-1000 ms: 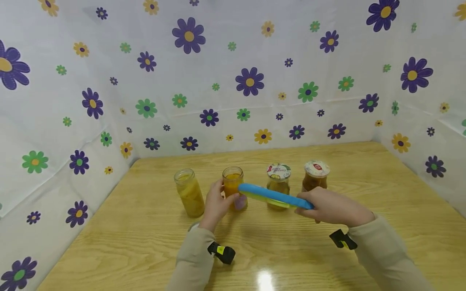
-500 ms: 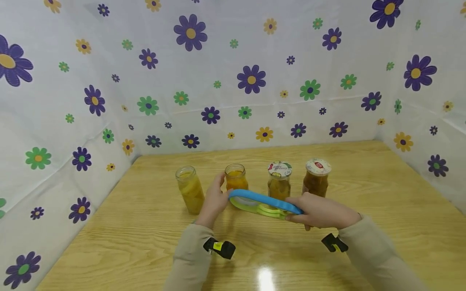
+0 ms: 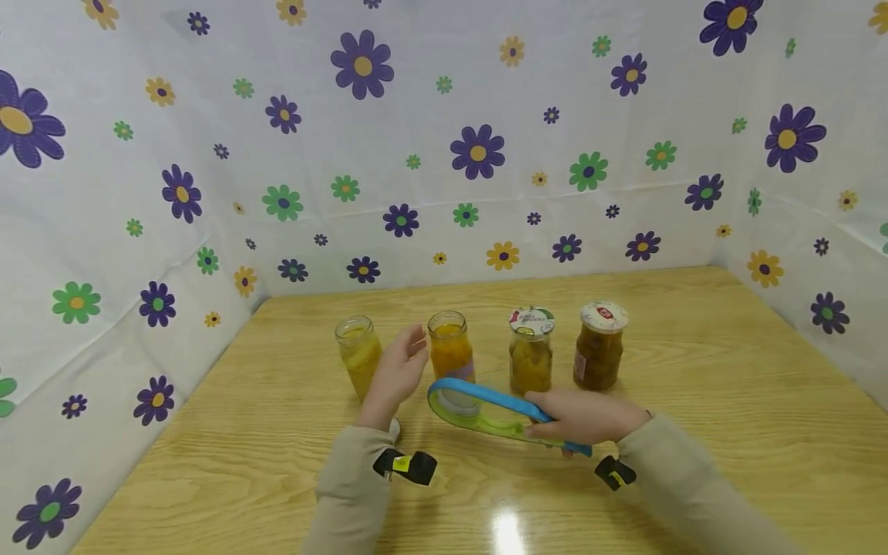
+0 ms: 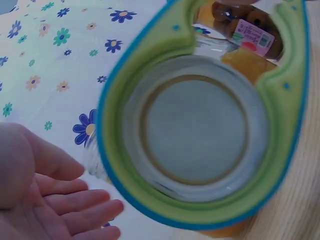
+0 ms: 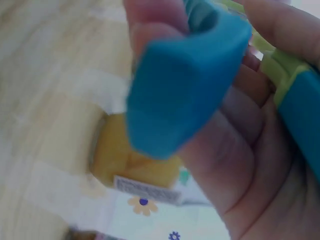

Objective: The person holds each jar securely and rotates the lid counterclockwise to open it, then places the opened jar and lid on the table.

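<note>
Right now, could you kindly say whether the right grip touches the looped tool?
Touching: the head view shows the right grip curled around the looped tool.

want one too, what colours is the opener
Opener: blue outside, yellowish-green inside; clearest in the left wrist view.

1. Left sleeve (image 3: 352,482), lower middle of the head view: long, plain beige, lightly creased.
2. Right sleeve (image 3: 690,482), lower right: matching beige.
3. Left camera (image 3: 420,468) at the wrist: black, blocky, with a yellow label (image 3: 401,463).
4. Right camera (image 3: 612,469): black, yellow-marked.
5. Left hand (image 3: 400,371) and right hand (image 3: 586,415): bare.
</note>
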The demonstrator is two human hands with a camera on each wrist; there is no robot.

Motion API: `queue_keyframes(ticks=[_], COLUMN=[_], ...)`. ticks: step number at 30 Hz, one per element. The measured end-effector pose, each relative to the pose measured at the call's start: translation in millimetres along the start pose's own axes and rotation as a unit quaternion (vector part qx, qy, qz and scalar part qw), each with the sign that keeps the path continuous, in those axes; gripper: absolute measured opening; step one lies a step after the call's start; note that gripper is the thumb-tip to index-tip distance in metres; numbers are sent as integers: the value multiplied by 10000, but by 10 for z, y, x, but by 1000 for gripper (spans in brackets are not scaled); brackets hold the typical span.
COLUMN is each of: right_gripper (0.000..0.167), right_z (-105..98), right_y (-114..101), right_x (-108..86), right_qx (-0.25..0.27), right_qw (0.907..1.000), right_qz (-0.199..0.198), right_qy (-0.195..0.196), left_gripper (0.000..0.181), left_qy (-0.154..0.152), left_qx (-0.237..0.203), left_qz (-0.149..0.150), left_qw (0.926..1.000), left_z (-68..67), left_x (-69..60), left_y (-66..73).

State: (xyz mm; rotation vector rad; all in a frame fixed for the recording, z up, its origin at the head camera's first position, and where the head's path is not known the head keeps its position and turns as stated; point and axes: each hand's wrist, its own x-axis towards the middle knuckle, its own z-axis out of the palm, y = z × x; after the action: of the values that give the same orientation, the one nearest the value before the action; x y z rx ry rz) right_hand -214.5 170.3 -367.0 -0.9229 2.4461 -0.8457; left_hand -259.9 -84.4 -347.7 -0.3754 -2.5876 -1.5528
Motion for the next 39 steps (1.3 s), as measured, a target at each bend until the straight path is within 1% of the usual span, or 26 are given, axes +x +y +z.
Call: queue_keyframes(ticks=[3,7,10,15,23,26,32,35,39], right_gripper=[22,21,21,21,21,22,23,23,23], right_z=[70,131,154,179,205,211,214,217,223], right_y=[9,-1,-8,-24,-46,-45,-36,-39,-48], right_x=[37,64,73,82,107,114,115,115,116], right_qx=[-22,117,107,172,423,443,561,546,499], right_qw=[9999,9998,9998,9995,9980,9976,9967,9968,9971], right_qz=[-128,-106,-49,-25,60,85,184,153,121], right_qy=[-49,-114,-146,-264,-465,-531,-561,-569,-554], left_gripper=[38,38,40,44,39,39,40,41,41], left_qy=[-221,-396,-450,-516,-614,-640,-719,-742,-757], left_qx=[158,269,308,252,219,136,-15,-16,19], left_qz=[-128,-190,-208,-266,-147,-111,-64,-50,-109], left_qw=[9995,9987,9983,9980,9978,9978,9974,9972,9971], left_z=[-37,-45,-32,-25,-39,-40,-35,-32,-30], left_x=[-10,-13,-11,-7,-15,-21,-33,-36,-38], left_y=[-31,-24,-8,-1,1,11,30,32,24])
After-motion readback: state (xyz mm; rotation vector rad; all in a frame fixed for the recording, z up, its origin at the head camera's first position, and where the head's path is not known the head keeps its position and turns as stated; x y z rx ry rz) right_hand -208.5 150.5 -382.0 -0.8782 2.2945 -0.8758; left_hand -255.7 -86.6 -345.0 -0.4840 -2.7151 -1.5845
